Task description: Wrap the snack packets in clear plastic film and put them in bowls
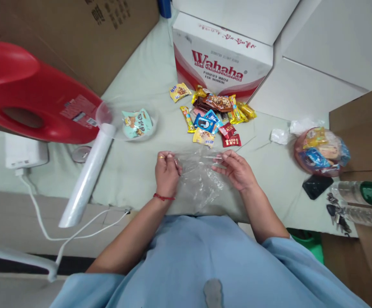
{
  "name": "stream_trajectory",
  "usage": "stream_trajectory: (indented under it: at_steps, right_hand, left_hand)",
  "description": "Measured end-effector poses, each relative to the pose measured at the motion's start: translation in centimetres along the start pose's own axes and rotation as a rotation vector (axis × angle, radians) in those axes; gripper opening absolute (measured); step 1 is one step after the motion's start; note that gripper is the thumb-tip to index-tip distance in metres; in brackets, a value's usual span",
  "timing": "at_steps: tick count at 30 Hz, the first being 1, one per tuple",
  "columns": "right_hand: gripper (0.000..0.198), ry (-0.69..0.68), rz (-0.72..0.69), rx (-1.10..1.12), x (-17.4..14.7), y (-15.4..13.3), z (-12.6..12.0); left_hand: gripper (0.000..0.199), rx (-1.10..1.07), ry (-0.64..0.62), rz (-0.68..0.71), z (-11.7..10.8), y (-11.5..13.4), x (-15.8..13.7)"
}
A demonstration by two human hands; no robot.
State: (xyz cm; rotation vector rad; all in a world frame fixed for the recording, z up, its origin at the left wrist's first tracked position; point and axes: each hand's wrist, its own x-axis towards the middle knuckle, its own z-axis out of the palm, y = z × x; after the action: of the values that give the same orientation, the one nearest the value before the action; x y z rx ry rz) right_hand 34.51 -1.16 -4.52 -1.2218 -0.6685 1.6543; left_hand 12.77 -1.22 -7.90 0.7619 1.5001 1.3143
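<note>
Between my hands a clear plastic bag [200, 182] is stretched by its upper edge and hangs toward me. My left hand [167, 173] is closed on the bag's left corner. On the other side my right hand [237, 169] pinches the right corner between thumb and finger, its other fingers loosely curled. Just beyond the bag lies a pile of wrapped snacks [218, 102], with blue, yellow, brown and red packets. A clear plastic bowl [152, 132] to the left holds a mint-green snack packet [137, 122].
At left are a red jug [44, 94], a white plastic roll [87, 179] and a white power adapter [27, 152] with cable. A Wahaha carton [221, 60] stands behind the snacks. On the right are a bagged snack bowl [322, 152], black case [317, 187], keys [338, 214] and bottles [362, 216].
</note>
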Motion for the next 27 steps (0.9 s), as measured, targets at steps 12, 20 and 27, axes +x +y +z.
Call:
stream_trajectory:
  at_steps: [12,20,27]
  right_hand:
    - [0.048,0.238,0.069,-0.194,3.4,1.2,-4.9]
    - [0.056,0.204,-0.016,-0.328,3.2,2.4,-5.3]
    - [0.036,0.287,-0.414,-1.087,1.0,-2.7,-7.0]
  left_hand:
    - [0.057,0.751,0.04,0.376,-3.1,0.9,5.8]
    - [0.067,0.95,-0.727,0.839,-6.2,0.4,2.6]
    - [0.053,0.976,-0.881,0.925,-9.3,-0.5,3.8]
